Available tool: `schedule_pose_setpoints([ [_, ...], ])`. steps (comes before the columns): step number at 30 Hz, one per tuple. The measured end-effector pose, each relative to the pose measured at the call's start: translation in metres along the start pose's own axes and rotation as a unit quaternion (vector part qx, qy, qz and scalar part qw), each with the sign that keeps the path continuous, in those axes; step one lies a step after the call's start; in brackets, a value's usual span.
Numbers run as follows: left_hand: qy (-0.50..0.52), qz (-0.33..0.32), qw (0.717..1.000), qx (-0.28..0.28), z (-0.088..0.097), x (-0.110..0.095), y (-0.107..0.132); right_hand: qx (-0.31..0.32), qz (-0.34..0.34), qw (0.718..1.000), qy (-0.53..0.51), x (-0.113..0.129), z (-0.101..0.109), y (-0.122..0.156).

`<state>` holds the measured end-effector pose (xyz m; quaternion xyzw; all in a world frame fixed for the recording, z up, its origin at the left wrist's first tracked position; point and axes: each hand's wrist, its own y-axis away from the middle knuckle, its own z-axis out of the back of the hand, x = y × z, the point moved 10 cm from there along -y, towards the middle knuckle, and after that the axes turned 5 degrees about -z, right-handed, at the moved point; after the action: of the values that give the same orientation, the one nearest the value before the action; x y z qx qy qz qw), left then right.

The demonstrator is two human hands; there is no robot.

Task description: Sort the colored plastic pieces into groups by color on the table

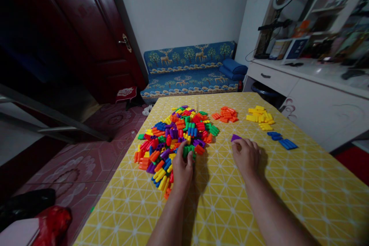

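Holding a purple block (235,137), the right hand (248,155) is between the mixed pile (173,132) and blue blocks (288,144) on the bench (219,209), while the left hand (182,167) touches the pile, its grip hard to tell.

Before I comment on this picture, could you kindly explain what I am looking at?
Of course. There is no robot here: the two bare hands belong to a person wearing a camera on their head, which looks forward and down. This is its single view. On the yellow patterned tablecloth lies a large mixed-colour heap of plastic pieces, with smaller orange, yellow and blue groups further right. The left hand is at the heap's edge by some green pieces, thumb and fingers apart. The right hand is at a purple piece; whether it is gripped, I cannot tell.
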<state>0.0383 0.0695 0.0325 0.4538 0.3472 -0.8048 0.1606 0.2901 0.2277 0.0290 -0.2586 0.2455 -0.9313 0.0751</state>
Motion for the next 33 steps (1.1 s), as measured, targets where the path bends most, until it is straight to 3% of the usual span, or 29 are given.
schedule_pose_setpoints([
  [4,0.014,0.01,1.0,0.015,-0.003,-0.001,0.001,0.041,0.001,0.998,0.05,-0.001,-0.012,-0.002],
  [8,0.02,0.019,0.999,0.023,-0.004,0.0,0.002,0.043,0.007,0.999,0.021,-0.004,-0.019,-0.006],
  [11,0.022,0.006,1.0,0.02,-0.005,-0.001,0.002,0.001,0.036,0.997,-0.067,0.002,-0.011,-0.006],
  [14,0.038,-0.029,0.999,0.026,-0.009,-0.004,0.003,-0.008,0.07,0.971,-0.23,0.02,0.0,0.002],
  [17,0.057,-0.042,0.997,0.041,-0.015,-0.005,0.005,0.1,0.082,0.925,-0.357,0.054,-0.005,0.021],
  [20,0.066,-0.039,0.995,0.066,-0.022,-0.007,0.006,0.227,0.097,0.884,-0.397,0.094,-0.014,0.047],
  [23,0.069,-0.053,0.992,0.086,-0.025,-0.013,0.005,0.262,0.119,0.864,-0.413,0.116,-0.013,0.061],
  [29,0.053,-0.071,0.988,0.13,-0.035,-0.011,0.007,0.252,0.06,0.856,-0.447,0.102,-0.022,0.054],
  [33,-0.069,-0.122,0.986,0.093,-0.019,-0.022,0.004,0.276,-0.021,0.818,-0.504,0.084,-0.04,0.053],
])
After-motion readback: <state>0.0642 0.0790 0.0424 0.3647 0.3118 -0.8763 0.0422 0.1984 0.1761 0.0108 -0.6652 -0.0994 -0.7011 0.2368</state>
